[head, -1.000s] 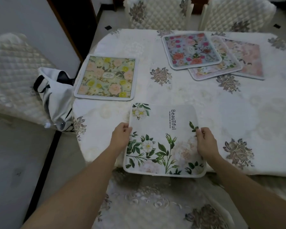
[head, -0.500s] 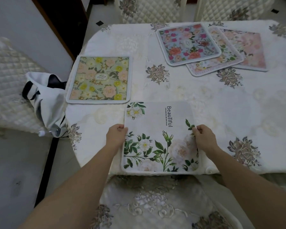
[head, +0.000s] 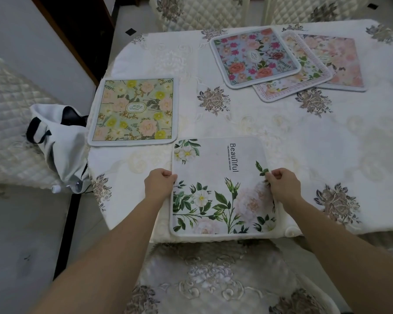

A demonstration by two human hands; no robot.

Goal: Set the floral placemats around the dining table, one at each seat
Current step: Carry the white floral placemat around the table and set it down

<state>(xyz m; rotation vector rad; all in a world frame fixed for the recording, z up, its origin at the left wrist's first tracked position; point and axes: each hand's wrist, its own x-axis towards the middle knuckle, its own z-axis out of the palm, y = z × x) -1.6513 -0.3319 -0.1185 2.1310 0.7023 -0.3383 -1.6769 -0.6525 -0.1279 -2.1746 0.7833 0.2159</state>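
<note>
A white placemat with green leaves and the word "Beautiful" lies flat at the near edge of the dining table. My left hand pinches its left edge and my right hand pinches its right edge. A green and yellow floral placemat lies at the table's left side. At the far right, three placemats overlap in a stack: a blue one with pink flowers on top, a cream one under it, and a pink one lowest.
A white bag with black straps sits on the quilted chair at the left. Two quilted chairs stand at the far side. A cloth-covered chair seat is right below me. The wall and a dark doorway are far left.
The white placemat has slid further onto the table from its overhang at the near edge, and now lies flat. Both hands kept hold of its sides.
</note>
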